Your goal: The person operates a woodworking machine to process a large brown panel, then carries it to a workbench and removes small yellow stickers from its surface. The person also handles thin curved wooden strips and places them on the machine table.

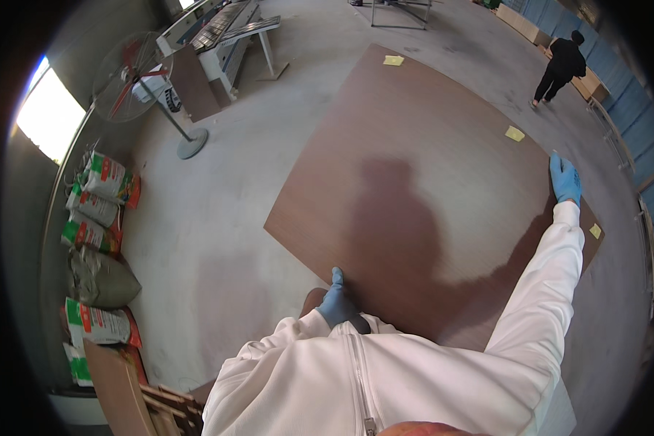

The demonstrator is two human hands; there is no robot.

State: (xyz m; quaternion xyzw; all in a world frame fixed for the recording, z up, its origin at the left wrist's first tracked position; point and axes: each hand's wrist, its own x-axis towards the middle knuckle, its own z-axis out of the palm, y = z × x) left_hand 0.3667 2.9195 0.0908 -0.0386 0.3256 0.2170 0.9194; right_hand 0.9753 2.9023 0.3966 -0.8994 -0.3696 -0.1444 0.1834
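A large brown wood-grain panel (316, 180) fills the middle of the view, tilted in front of my body. My left hand (338, 305), in a blue glove, grips its near lower edge with the thumb on the face. On the far right edge, my gloved right hand (565, 177) is wrapped around the panel with the arm stretched out. Yellow paper notes (393, 60) are stuck along that right side, one close to my right hand (514, 133) and another at the corner (594, 231). My shadow falls across the glossy face.
A pedestal fan (192, 143) stands at left, near a long machine (234, 38) with brown boards (192, 82) leaning on it. Filled sacks (106, 177) line the left wall. Brown boards (114, 389) stand at lower left. A person in black (564, 65) is at upper right.
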